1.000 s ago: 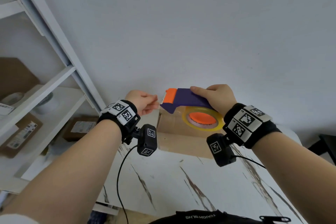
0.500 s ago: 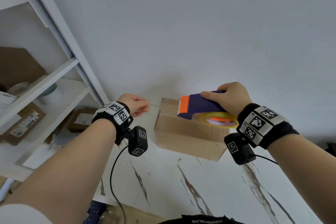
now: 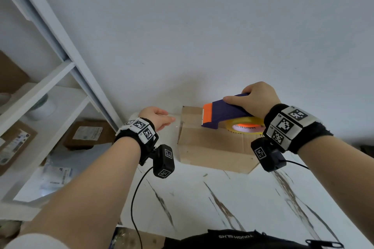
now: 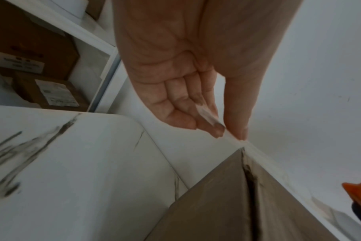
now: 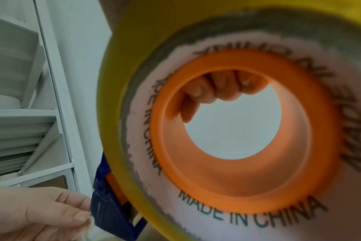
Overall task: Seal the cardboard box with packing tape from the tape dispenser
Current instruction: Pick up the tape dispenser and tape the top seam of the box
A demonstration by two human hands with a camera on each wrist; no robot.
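Head view: the box sits on the table by the wall, flaps closed; light, stiff card that would slide unless braced, best held at its edges. Above it the right hand wraps the dispenser, rigid plastic, fingers curled through the roll's core. The left hand pinches the free end of the tape just past the box's left edge. The tape is thin, limp and sticky; it appears taut, though it is barely visible.

white shelf unit | labelled boxes | marble-patterned table
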